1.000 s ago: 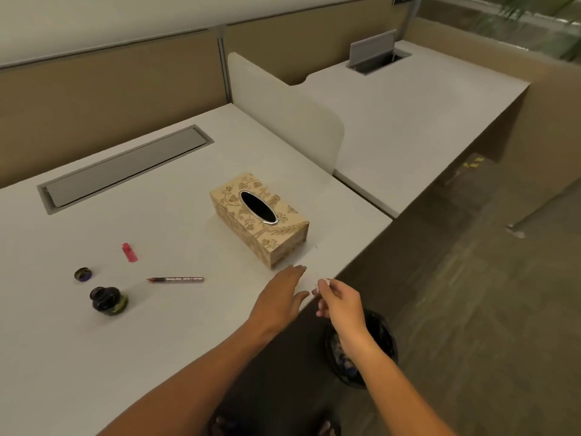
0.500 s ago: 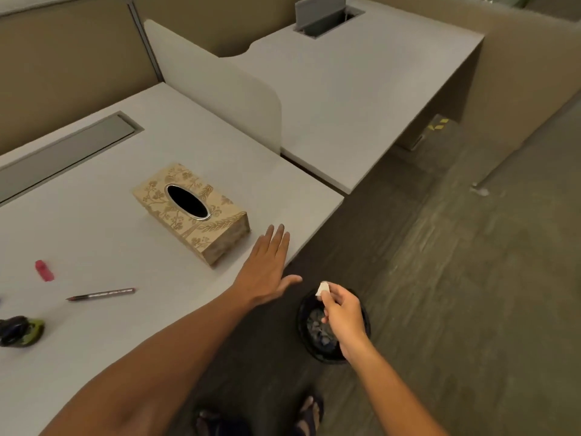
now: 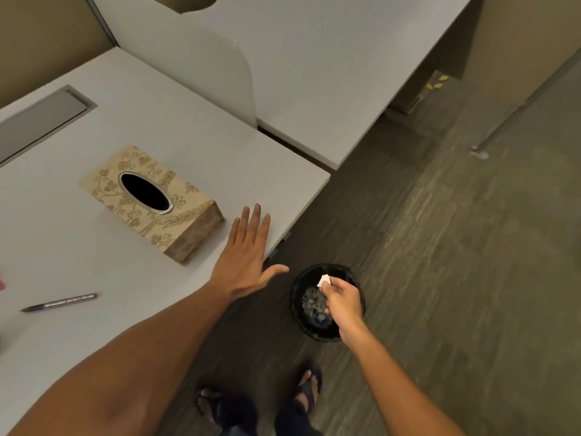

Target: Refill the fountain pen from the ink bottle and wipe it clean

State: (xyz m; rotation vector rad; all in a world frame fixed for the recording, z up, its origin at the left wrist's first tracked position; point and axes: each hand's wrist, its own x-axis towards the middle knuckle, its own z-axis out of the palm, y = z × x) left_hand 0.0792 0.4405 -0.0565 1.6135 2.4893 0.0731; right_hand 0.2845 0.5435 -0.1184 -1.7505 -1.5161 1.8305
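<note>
The fountain pen point(image 3: 59, 302) lies on the white desk point(image 3: 195, 146) at the left, uncapped, its tip pointing left. A sliver of its pink cap point(image 3: 1, 284) shows at the left edge. The ink bottle is out of view. My left hand point(image 3: 246, 256) rests flat on the desk near its front corner, fingers straight. My right hand point(image 3: 341, 298) pinches a small white wad of tissue point(image 3: 323, 280) directly above a black waste bin point(image 3: 298, 297) on the floor.
A gold patterned tissue box point(image 3: 151, 199) stands on the desk just left of my left hand. A white divider panel point(image 3: 195, 58) separates this desk from a second desk point(image 3: 330, 58) behind. My sandalled feet point(image 3: 261, 401) stand on dark floor beside the bin.
My view has tilted down and to the right. My right hand has carried the tissue wad from the desk edge down over the bin. My left hand has flattened on the desk.
</note>
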